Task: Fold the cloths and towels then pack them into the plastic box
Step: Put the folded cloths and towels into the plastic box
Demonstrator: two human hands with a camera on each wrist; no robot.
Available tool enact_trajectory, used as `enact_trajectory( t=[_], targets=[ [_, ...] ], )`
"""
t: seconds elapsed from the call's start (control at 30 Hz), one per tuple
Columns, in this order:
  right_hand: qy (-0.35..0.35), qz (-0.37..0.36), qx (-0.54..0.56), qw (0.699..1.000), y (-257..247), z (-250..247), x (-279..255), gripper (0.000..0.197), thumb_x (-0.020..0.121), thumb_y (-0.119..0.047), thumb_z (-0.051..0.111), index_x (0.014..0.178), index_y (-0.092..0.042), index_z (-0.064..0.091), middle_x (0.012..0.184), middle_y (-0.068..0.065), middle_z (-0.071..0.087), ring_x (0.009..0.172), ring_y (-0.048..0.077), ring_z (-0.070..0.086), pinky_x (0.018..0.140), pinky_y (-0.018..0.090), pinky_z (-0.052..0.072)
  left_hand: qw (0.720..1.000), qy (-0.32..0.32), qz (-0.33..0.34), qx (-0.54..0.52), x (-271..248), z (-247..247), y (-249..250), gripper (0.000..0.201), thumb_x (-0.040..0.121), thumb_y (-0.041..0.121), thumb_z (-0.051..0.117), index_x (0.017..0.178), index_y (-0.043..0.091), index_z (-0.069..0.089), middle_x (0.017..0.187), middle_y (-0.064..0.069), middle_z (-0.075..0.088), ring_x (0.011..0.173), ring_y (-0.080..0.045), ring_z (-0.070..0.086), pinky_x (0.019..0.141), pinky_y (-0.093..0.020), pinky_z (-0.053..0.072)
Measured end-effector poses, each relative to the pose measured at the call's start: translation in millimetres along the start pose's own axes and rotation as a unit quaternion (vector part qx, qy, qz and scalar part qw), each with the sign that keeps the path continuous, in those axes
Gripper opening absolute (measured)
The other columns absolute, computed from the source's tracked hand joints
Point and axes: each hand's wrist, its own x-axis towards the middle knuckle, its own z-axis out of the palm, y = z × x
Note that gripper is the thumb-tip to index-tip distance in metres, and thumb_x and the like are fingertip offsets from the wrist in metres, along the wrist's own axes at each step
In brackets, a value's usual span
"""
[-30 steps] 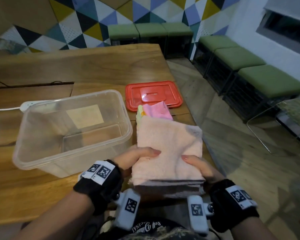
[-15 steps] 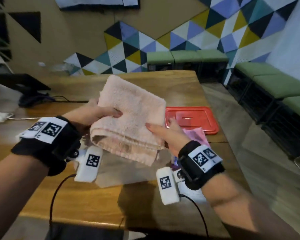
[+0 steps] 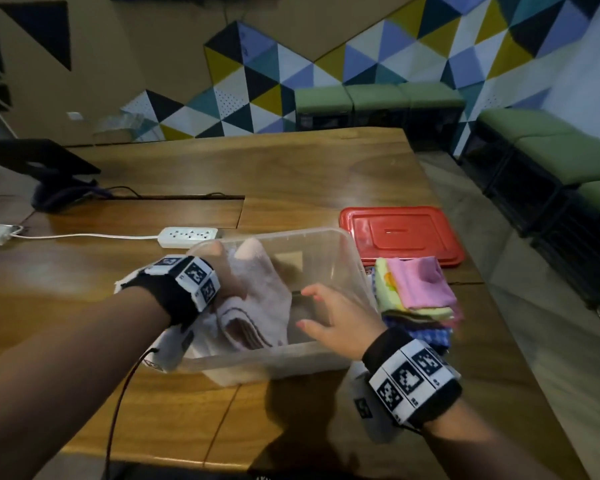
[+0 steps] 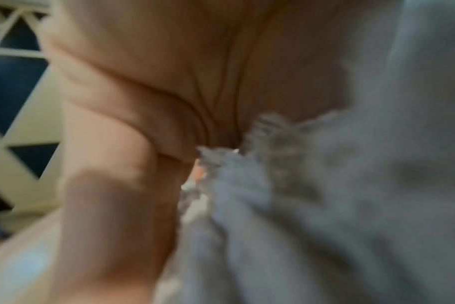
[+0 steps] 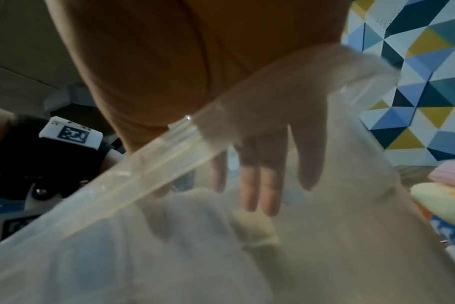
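The left hand [image 3: 227, 275] reaches down into the clear plastic box [image 3: 267, 363] and grips the folded pale pink towel [image 3: 257, 306], fingers curled around its upper left side; the left wrist view, blurred, shows the terry cloth bunched against the palm [image 4: 148, 86]. The towel sits inside the box against its wall at 9 o'clock, its folded layered edge toward 6 o'clock, and it extends from the left hand toward 5 o'clock. The right hand [image 3: 336, 323] hovers over the inside of the box at its near right corner, fingers spread and relaxed, holding nothing, just beside the towel without touching it; the right wrist view shows those fingers [image 5: 257, 185] straight, seen through the box wall. The box stands on the wooden table [image 3: 291, 174]. Touching or just beside the box at 3 o'clock lies a stack of folded cloths [image 3: 416, 299], a pink one on top. At 1 o'clock from the box lies the red lid [image 3: 400, 233], and at 11 o'clock a white power strip [image 3: 187, 235].
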Motion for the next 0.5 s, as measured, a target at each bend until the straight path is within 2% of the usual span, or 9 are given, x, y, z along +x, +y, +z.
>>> enact_trajectory(
  t=[0.07,0.13,0.17,0.23,0.3,0.33,0.4,0.47,0.5],
  targets=[
    [0.016,-0.025,0.020,0.999,-2,3,1,0.045,0.088,-0.035,0.059,0.129,-0.025,0.045,0.132,-0.003,0.051,0.122,0.012,0.046,0.102,0.031,0.039,0.991,0.020,0.038,0.123,1,5,2,0.086,0.050,0.055,0.079,0.114,0.013,0.040,0.101,-0.006,0.055,0.095,-0.024,0.056,0.078,-0.035,0.051],
    [0.054,-0.062,0.087,0.993,-4,1,-1,0.036,0.088,-0.027,0.059,0.123,-0.024,0.052,0.125,-0.006,0.055,0.113,0.004,0.048,0.097,0.022,0.040,0.959,0.062,0.107,0.256,-2,8,7,0.100,0.058,0.061,0.075,0.130,0.020,0.019,0.113,-0.011,0.048,0.101,-0.028,0.054,0.078,-0.037,0.052],
    [0.096,-0.079,0.114,0.986,-3,-2,-1,0.030,0.089,-0.021,0.059,0.118,-0.024,0.055,0.120,-0.006,0.057,0.109,0.002,0.050,0.094,0.018,0.041,0.939,0.088,0.156,0.293,-2,9,10,0.102,0.060,0.063,0.073,0.133,0.025,0.012,0.116,-0.011,0.042,0.104,-0.028,0.050,0.079,-0.039,0.052],
    [0.227,-0.089,0.134,0.961,6,-12,1,0.028,0.086,-0.005,0.057,0.107,-0.024,0.059,0.110,-0.004,0.060,0.099,0.005,0.057,0.087,0.017,0.046,0.915,0.092,0.228,0.320,-2,10,12,0.088,0.068,0.061,0.066,0.134,0.028,0.017,0.121,-0.009,0.034,0.112,-0.026,0.040,0.086,-0.037,0.048],
    [0.341,-0.051,0.109,0.932,24,-22,5,0.035,0.080,0.008,0.055,0.100,-0.020,0.058,0.102,0.000,0.060,0.089,0.011,0.059,0.080,0.016,0.050,0.909,0.071,0.247,0.327,0,12,10,0.069,0.077,0.059,0.057,0.133,0.026,0.033,0.125,-0.006,0.034,0.116,-0.025,0.036,0.089,-0.038,0.043],
    [0.371,-0.018,0.091,0.924,34,-26,8,0.035,0.077,0.011,0.054,0.099,-0.016,0.059,0.100,0.001,0.059,0.088,0.015,0.058,0.081,0.018,0.050,0.913,0.053,0.237,0.327,2,13,9,0.066,0.077,0.061,0.055,0.131,0.026,0.040,0.125,-0.005,0.035,0.117,-0.025,0.037,0.089,-0.040,0.043],
    [0.361,0.060,0.034,0.930,54,-27,10,0.035,0.075,0.011,0.055,0.104,-0.009,0.060,0.106,0.008,0.057,0.099,0.023,0.055,0.092,0.028,0.046,0.925,0.003,0.214,0.313,6,9,6,0.063,0.075,0.068,0.053,0.125,0.031,0.049,0.126,-0.003,0.036,0.119,-0.026,0.038,0.093,-0.046,0.044],
    [0.310,0.123,-0.018,0.943,74,-20,7,0.044,0.076,0.006,0.060,0.117,-0.008,0.056,0.120,0.011,0.049,0.116,0.024,0.044,0.101,0.025,0.031,0.929,-0.026,0.212,0.302,11,3,6,0.057,0.076,0.069,0.051,0.122,0.036,0.053,0.130,-0.002,0.037,0.121,-0.029,0.041,0.096,-0.050,0.043],
    [0.290,0.139,-0.038,0.946,81,-14,5,0.052,0.075,0.001,0.064,0.124,-0.011,0.051,0.127,0.012,0.044,0.122,0.025,0.039,0.104,0.028,0.028,0.929,-0.031,0.214,0.300,13,2,6,0.055,0.077,0.068,0.051,0.122,0.036,0.053,0.130,-0.003,0.038,0.121,-0.029,0.042,0.097,-0.050,0.043]
  ],
)
